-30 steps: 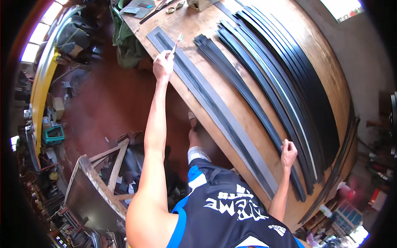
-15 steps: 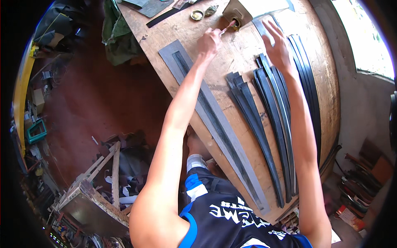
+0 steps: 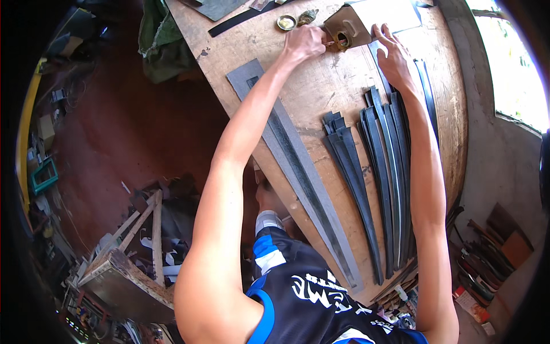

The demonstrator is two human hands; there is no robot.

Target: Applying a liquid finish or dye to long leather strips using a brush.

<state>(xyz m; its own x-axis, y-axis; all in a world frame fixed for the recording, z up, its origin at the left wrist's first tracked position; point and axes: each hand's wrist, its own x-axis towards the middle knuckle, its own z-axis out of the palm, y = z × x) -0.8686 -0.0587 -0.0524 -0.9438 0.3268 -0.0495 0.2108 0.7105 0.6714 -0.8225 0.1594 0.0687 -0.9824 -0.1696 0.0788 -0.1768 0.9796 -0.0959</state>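
At the far side of the table, my left hand (image 3: 306, 43) is closed around a thin reddish stick (image 3: 332, 43). The stick's far end enters the round mouth of a rectangular metal can (image 3: 356, 27). Whether it has bristles is hidden inside. My right hand (image 3: 395, 62) is open, its fingertips beside the can's right side; firm contact is unclear. Between my arms, a long grey strip (image 3: 301, 169) with a dark band down its middle lies along the table's left edge. To its right are bundles of black strips (image 3: 350, 172), and more black strips (image 3: 387, 166) lie below my right hand.
A small round lid (image 3: 286, 23) with pale residue sits left of the can, next to a dark lump (image 3: 308, 16). Black and grey sheet pieces (image 3: 229, 8) lie at the table's far left corner. Green cloth (image 3: 166, 51) hangs there. A wooden frame (image 3: 134, 258) stands lower left.
My left hand has moved closer to the can's mouth, so less of the stick shows. My right hand has come up against the can's side. The whole view has shifted slightly.
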